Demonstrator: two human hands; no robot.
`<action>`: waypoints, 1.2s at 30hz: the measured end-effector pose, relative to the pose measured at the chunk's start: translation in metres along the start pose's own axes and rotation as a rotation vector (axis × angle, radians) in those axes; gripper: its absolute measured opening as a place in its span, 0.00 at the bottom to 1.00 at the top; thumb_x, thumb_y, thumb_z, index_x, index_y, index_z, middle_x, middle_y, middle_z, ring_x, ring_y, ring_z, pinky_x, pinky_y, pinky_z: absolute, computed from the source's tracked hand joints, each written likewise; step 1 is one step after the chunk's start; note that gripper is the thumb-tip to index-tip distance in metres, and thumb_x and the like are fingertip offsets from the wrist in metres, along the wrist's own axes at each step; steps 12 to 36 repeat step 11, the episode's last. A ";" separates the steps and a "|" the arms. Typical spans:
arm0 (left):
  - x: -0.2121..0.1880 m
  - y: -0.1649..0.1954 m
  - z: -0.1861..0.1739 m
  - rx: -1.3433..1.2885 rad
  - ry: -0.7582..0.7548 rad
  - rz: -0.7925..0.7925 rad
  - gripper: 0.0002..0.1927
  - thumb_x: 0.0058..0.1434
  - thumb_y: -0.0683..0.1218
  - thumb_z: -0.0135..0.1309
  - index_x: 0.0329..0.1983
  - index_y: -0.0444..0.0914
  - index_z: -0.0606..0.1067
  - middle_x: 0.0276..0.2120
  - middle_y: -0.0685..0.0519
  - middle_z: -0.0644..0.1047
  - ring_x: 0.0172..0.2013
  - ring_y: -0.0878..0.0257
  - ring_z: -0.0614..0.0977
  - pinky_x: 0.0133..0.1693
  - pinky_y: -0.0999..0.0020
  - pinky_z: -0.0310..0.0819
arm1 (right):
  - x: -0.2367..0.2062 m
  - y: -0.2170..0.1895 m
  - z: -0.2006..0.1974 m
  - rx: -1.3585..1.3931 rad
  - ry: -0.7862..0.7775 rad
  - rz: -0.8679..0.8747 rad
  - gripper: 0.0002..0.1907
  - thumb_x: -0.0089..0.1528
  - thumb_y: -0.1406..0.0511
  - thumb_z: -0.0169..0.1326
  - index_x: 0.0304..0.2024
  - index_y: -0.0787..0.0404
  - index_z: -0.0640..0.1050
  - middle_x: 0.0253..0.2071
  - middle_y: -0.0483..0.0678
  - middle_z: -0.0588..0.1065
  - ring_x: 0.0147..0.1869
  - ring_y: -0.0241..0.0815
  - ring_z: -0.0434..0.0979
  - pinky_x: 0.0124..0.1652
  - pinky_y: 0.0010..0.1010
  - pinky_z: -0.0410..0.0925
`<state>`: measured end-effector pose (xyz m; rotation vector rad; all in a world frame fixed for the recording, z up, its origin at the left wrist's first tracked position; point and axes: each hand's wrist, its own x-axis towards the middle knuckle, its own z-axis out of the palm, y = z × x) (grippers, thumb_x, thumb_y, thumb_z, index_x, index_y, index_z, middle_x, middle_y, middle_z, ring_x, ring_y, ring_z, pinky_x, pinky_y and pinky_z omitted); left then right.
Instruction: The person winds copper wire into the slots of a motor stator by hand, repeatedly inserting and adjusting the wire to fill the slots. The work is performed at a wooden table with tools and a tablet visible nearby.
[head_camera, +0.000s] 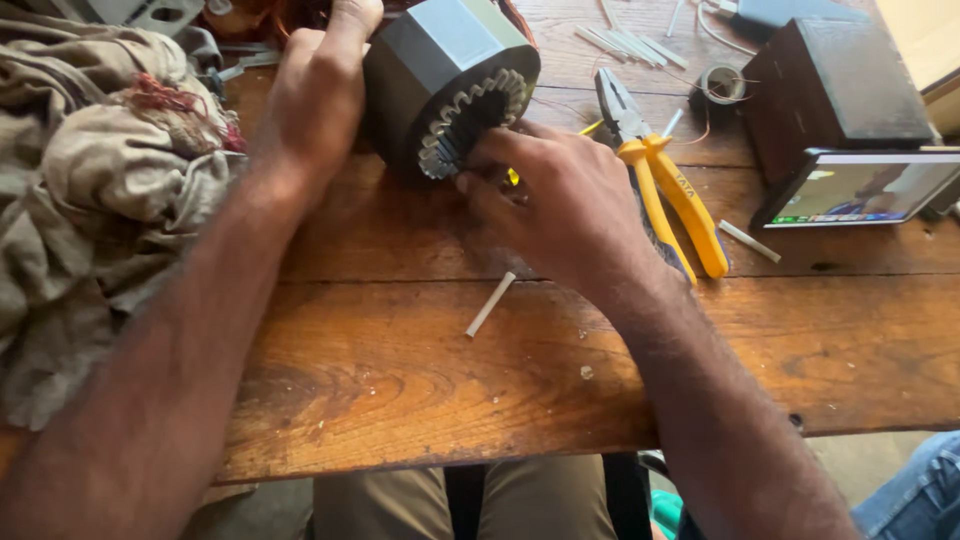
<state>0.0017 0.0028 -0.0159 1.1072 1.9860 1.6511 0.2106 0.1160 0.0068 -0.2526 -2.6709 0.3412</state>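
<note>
- Wooden table (400, 370), cloth (90, 210) at left, pliers (665, 185) right
- Left hand (315, 95) grips stator (440, 70) from the far side
- Right hand (560, 205), fingers curled, pinches at its slotted face

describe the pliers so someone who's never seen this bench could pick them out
On the wooden table, look just right of the grey slotted motor core that both hands work on. The pliers lie flat beside the right hand. Their bright yellow handles set them apart from the thin white strips nearby.

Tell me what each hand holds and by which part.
The left hand grips the grey motor stator by its outer side. The right hand has its fingers at the toothed open end; whether it holds anything there cannot be told.
</note>
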 end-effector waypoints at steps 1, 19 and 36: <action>0.000 0.000 0.000 0.024 0.013 -0.022 0.36 0.74 0.66 0.31 0.33 0.37 0.81 0.22 0.54 0.75 0.27 0.64 0.74 0.33 0.64 0.67 | 0.001 -0.001 0.002 0.010 -0.002 0.030 0.10 0.62 0.61 0.63 0.43 0.59 0.84 0.39 0.53 0.81 0.42 0.52 0.81 0.41 0.46 0.72; 0.006 -0.010 0.003 0.027 0.040 -0.001 0.33 0.73 0.64 0.33 0.35 0.38 0.81 0.21 0.56 0.69 0.27 0.65 0.72 0.34 0.66 0.65 | 0.006 0.000 0.004 0.214 -0.019 0.109 0.10 0.63 0.62 0.60 0.45 0.58 0.84 0.42 0.50 0.82 0.40 0.44 0.84 0.45 0.39 0.75; 0.006 -0.010 0.003 0.027 0.040 -0.001 0.33 0.73 0.64 0.33 0.35 0.38 0.81 0.21 0.56 0.69 0.27 0.65 0.72 0.34 0.66 0.65 | 0.006 0.000 0.004 0.214 -0.019 0.109 0.10 0.63 0.62 0.60 0.45 0.58 0.84 0.42 0.50 0.82 0.40 0.44 0.84 0.45 0.39 0.75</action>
